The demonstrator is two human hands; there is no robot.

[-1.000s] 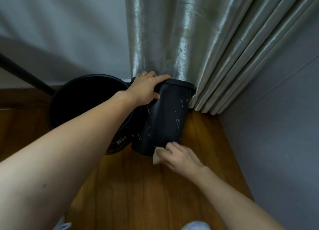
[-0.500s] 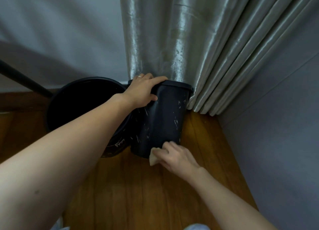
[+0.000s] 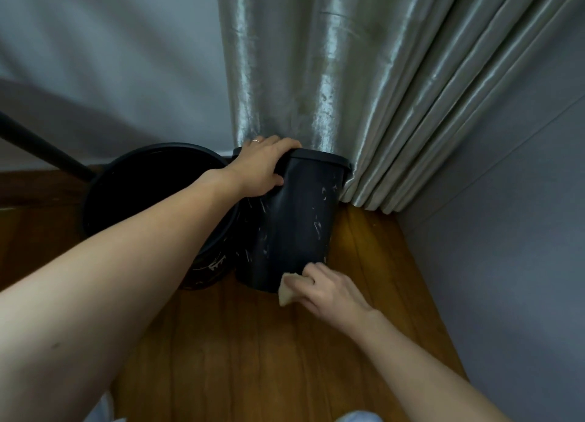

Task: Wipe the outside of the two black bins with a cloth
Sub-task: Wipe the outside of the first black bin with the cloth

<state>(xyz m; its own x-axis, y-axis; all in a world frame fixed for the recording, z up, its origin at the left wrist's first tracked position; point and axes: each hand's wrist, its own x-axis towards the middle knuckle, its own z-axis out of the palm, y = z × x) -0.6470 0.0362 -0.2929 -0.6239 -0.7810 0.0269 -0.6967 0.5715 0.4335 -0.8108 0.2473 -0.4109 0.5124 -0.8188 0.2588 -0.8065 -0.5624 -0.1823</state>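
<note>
Since half a second ago, almost nothing has moved: the right hand (image 3: pixel 329 292) and its cloth (image 3: pixel 286 290) stay low on the tall bin, and the left hand keeps its hold up top.

The left hand (image 3: pixel 259 165) has its grip curled over the rim of the tall black bin (image 3: pixel 297 228), with the thumb on the front wall. A thin ring sits on one finger. The right hand's grip is clenched on the pale cloth and presses it on the bin's wall, right at the bottom edge by the floor (image 3: pixel 253 342).

The tall bin leans a little and has many small pale scratch marks on it. Just left of the left grip sits the round black bin (image 3: pixel 152 193), touching the tall one. It has pale marks near its base, maybe letters, but I cannot read them.

Behind the left grip hangs a shiny grey curtain (image 3: pixel 332 73). A dark pole (image 3: pixel 44 149) slants in far to the left.
</note>
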